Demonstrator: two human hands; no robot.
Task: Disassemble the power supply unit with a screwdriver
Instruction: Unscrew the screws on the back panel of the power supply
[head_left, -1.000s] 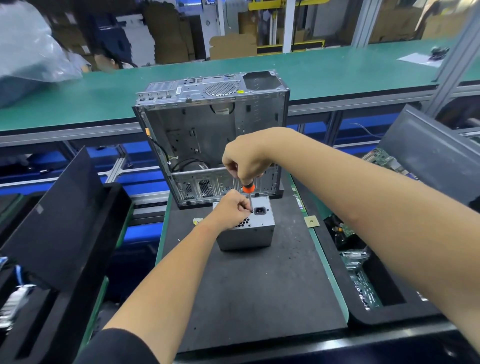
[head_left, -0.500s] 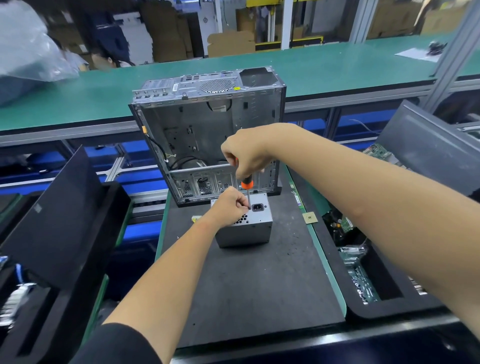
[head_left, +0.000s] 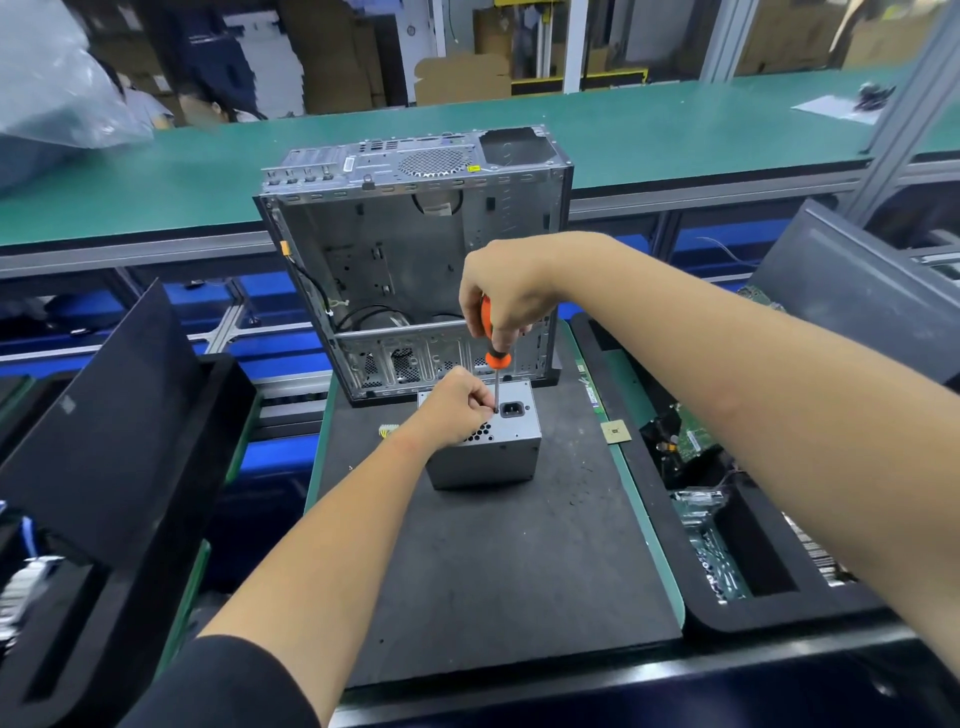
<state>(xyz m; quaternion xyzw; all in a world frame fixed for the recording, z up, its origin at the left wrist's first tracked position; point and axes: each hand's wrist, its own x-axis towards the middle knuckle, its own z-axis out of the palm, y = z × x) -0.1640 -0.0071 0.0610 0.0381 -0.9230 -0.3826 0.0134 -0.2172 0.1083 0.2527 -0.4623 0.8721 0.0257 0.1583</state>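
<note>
Two benches are filling the view: a long green-topped bench (head_left: 649, 140) is running across the back, and nearer, a dark grey work mat (head_left: 493, 571) is carrying the job. Toward the mat's far edge an emptied, open-sided grey steel computer case (head_left: 410, 254) is standing upright. Just in front of it, near the middle of the far half of the mat, the small grey sheet-metal power supply unit (head_left: 493, 457) is sitting with its socket face turned upward. Black foam trays (head_left: 779, 608) holding circuit boards are lying off the mat's right edge, and a small tan processor chip (head_left: 615, 431) is resting at that edge. The right hand (head_left: 506, 296) is closing round the handle of the orange-handled screwdriver (head_left: 493, 356), holding it upright with the shaft pointing down at the top face beside the black socket. The left hand (head_left: 457, 402) is resting on the unit's top with fingers curled near the tip; whether it is pinching a screw or only steadying the shaft cannot be told. The box is looking stiff and fairly heavy, with smooth sides and probably sharp sheet edges, so gripping it across its flat side walls is likely safest.
</note>
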